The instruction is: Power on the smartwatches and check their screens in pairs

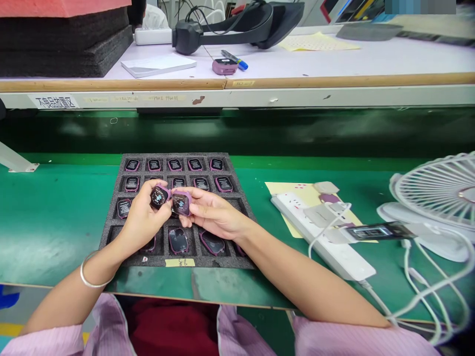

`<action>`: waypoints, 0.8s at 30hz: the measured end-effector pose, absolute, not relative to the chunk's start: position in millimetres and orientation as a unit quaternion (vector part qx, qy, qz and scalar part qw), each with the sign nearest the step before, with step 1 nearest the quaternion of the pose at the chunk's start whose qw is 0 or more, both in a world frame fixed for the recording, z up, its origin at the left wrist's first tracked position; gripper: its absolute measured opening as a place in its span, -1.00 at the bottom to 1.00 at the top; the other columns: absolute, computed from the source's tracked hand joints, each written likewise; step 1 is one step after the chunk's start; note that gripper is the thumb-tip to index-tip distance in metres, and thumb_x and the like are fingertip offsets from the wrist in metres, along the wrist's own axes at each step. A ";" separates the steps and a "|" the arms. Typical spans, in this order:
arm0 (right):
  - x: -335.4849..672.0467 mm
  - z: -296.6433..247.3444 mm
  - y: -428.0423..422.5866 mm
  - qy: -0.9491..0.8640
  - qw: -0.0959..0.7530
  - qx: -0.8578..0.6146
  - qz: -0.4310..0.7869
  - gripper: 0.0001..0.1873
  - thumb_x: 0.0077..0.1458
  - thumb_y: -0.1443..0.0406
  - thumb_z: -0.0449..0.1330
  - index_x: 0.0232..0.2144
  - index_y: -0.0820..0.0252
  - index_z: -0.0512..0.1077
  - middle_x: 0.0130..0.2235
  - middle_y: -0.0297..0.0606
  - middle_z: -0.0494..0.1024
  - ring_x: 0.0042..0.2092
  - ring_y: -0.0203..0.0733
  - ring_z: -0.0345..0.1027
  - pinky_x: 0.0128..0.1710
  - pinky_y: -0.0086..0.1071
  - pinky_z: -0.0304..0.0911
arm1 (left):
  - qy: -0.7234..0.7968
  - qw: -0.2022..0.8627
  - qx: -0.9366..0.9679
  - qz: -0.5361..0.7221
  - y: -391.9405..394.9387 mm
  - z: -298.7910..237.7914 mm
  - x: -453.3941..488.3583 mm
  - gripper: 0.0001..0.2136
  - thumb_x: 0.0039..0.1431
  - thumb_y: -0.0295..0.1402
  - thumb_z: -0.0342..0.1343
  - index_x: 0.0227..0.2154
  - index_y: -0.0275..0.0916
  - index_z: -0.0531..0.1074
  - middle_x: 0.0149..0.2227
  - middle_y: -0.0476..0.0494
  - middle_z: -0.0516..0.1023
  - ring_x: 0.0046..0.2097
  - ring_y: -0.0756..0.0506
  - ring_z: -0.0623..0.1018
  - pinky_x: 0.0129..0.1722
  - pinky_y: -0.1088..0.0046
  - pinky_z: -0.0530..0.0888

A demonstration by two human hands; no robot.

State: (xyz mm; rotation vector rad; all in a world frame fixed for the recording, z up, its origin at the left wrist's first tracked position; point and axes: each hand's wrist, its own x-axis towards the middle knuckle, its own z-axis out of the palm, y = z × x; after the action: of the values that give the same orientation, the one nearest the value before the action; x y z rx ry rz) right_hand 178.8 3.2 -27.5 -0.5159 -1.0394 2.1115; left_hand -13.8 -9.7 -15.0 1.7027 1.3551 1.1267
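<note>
Purple watches (pixel 159 197) (pixel 181 203) sit pinched in inward-angled hands (pixel 143 217) (pixel 215 212).

"What's in the left hand (pixel 139 217)?"
"A purple-cased watch (pixel 159 196), tilted, its dark face lit with pale markings and a blue centre."
"And the right hand (pixel 213 210)?"
"A second purple watch (pixel 181 203), greyer screen, bluish patch mid-face. The two are side by side above the foam tray (pixel 218 262), screens toward the person."
</note>
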 end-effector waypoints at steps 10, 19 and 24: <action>178.7 -26.3 2.8 -0.398 0.363 -0.200 0.818 -0.45 0.00 0.21 0.48 0.03 0.15 0.45 -0.28 -0.37 0.55 -0.34 -0.34 0.48 -0.26 -0.41 0.39 | 0.520 0.347 0.648 0.435 -9.0 -14.4 -13.1 -0.64 0.07 -0.29 0.12 -0.05 -0.23 0.34 -0.05 -0.19 0.55 -0.02 -0.15 0.55 0.01 0.29 0.45; 179.8 -26.9 3.3 -0.396 0.360 -0.197 0.821 -0.49 0.01 0.24 0.48 0.00 0.15 0.47 -0.23 -0.36 0.54 -0.34 -0.34 0.50 -0.24 -0.39 0.41 | 0.524 0.346 0.653 0.423 -9.1 -14.5 -13.8 -0.65 0.06 -0.29 0.12 -0.05 -0.21 0.35 -0.07 -0.17 0.57 -0.03 -0.15 0.56 -0.03 0.30 0.47; 179.6 -27.3 3.7 -0.396 0.364 -0.197 0.820 -0.47 0.01 0.24 0.47 0.02 0.15 0.46 -0.24 -0.36 0.53 -0.33 -0.34 0.48 -0.24 -0.40 0.39 | 0.524 0.351 0.651 0.424 -8.3 -15.2 -14.2 -0.63 0.06 -0.28 0.12 -0.04 -0.23 0.35 -0.05 -0.21 0.55 -0.02 -0.17 0.55 0.01 0.25 0.45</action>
State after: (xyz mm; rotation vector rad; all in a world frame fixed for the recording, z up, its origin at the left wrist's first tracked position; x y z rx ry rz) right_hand 179.6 3.7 -27.3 -0.5061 -1.0191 2.1100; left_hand -14.2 -8.3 -15.2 1.6852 1.3558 1.0971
